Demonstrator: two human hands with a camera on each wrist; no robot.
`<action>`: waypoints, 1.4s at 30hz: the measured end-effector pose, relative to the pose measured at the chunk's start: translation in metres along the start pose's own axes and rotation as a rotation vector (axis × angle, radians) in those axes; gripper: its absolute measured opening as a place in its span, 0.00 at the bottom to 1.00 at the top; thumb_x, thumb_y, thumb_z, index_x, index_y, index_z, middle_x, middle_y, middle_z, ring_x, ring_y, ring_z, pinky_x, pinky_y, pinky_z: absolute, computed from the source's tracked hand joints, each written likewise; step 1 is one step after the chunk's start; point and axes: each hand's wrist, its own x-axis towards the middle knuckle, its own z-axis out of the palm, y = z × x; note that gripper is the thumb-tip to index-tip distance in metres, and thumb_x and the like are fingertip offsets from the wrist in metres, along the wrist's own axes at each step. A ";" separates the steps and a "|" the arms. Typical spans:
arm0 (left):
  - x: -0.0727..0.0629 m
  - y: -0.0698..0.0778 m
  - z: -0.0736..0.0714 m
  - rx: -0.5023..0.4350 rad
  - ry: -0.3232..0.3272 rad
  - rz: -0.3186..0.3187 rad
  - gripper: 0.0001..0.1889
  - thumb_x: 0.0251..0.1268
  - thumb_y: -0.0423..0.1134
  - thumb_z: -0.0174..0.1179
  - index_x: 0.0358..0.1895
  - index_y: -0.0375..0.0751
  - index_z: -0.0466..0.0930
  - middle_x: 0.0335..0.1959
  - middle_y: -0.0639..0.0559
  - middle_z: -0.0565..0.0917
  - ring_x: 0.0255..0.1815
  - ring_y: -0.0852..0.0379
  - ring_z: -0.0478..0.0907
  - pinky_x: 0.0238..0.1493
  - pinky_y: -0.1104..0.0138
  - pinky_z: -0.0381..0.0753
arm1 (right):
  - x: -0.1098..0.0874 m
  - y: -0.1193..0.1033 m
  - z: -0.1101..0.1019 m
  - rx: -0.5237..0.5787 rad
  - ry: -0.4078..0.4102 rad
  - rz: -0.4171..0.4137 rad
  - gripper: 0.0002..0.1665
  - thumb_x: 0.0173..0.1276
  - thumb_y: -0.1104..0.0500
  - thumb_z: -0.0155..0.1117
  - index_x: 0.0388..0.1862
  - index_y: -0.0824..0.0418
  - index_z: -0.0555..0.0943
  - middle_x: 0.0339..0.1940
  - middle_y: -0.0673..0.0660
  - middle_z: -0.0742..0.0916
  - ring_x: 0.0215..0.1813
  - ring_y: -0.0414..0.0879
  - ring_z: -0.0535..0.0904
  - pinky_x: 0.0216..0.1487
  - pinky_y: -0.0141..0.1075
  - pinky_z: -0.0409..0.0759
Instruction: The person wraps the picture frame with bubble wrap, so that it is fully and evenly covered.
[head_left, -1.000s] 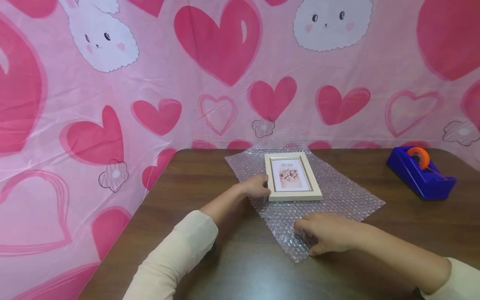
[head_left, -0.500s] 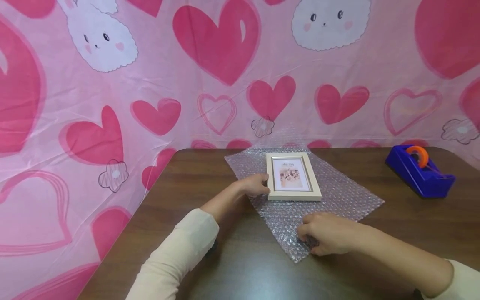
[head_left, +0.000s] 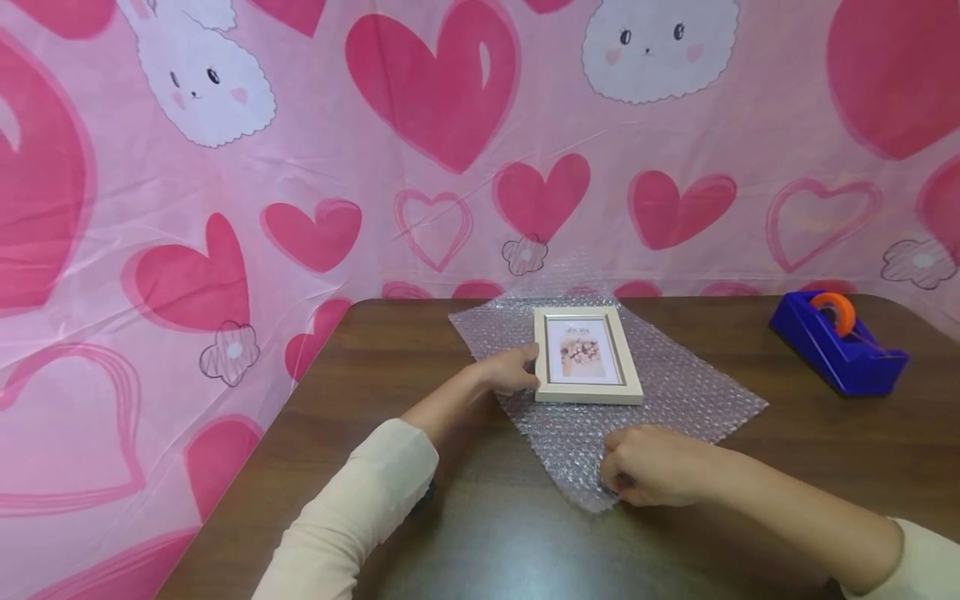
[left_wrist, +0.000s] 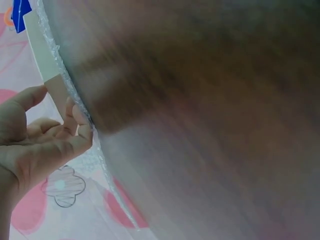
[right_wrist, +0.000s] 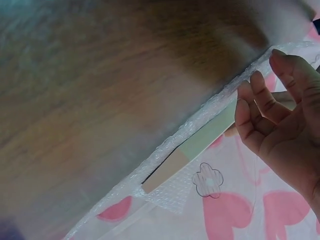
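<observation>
A cream picture frame [head_left: 632,367] lies face up on a sheet of bubble wrap [head_left: 693,387], showing a print of pale flowers. My left hand [head_left: 508,372] rests against the frame's left side, its thumb near the front left corner. In the left wrist view, the fingers [left_wrist: 75,142] are loosely bent along the frame's edge and the wrap. My right hand [head_left: 656,467] pinches the wrap close to its near corner, which bends up slightly. The right wrist view shows the thumb [right_wrist: 287,62] right at the wrap's edge, with the other fingers curled.
On the right of the brown wooden table [head_left: 465,517] stands a blue tape dispenser [head_left: 840,350] with an orange tape core [head_left: 846,312]. A pink cloth [head_left: 322,108] with hearts and rabbits hangs behind the table. The wrap's far end reaches the table's back edge.
My right hand's fingers have closed on the bubble wrap, and its near corner has lifted and curled a little. The frame has shifted slightly; my left hand stays against it.
</observation>
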 end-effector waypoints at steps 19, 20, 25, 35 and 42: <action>0.002 0.000 -0.001 0.084 -0.026 0.019 0.34 0.62 0.36 0.52 0.71 0.36 0.51 0.74 0.48 0.46 0.63 0.50 0.64 0.29 0.73 0.77 | 0.000 -0.001 -0.002 0.087 -0.054 0.046 0.14 0.43 0.63 0.72 0.19 0.46 0.76 0.25 0.37 0.72 0.29 0.31 0.69 0.29 0.29 0.73; 0.002 0.000 -0.001 0.094 -0.024 0.024 0.34 0.62 0.36 0.52 0.71 0.36 0.51 0.74 0.48 0.46 0.63 0.50 0.64 0.29 0.73 0.77 | 0.000 0.000 -0.002 0.095 -0.047 0.039 0.14 0.42 0.64 0.71 0.18 0.46 0.77 0.25 0.37 0.72 0.28 0.31 0.69 0.29 0.28 0.73; 0.001 0.001 -0.001 0.109 -0.022 0.025 0.34 0.62 0.37 0.52 0.71 0.36 0.51 0.74 0.48 0.47 0.64 0.50 0.62 0.30 0.74 0.77 | 0.000 0.001 -0.010 0.171 -0.062 0.072 0.11 0.44 0.66 0.67 0.20 0.49 0.78 0.25 0.37 0.72 0.27 0.31 0.69 0.28 0.26 0.73; 0.004 -0.001 -0.002 0.219 -0.027 0.057 0.34 0.63 0.40 0.51 0.71 0.36 0.51 0.73 0.46 0.48 0.71 0.50 0.50 0.68 0.66 0.49 | 0.006 0.013 -0.042 0.119 0.015 0.248 0.11 0.50 0.64 0.65 0.20 0.49 0.74 0.25 0.40 0.72 0.27 0.35 0.67 0.27 0.29 0.70; 0.003 0.000 -0.003 0.296 -0.018 0.064 0.30 0.65 0.41 0.47 0.70 0.39 0.54 0.73 0.48 0.51 0.71 0.46 0.49 0.69 0.60 0.47 | 0.014 0.033 -0.056 -0.057 0.180 0.239 0.13 0.47 0.66 0.64 0.18 0.50 0.71 0.23 0.42 0.71 0.27 0.37 0.66 0.29 0.33 0.69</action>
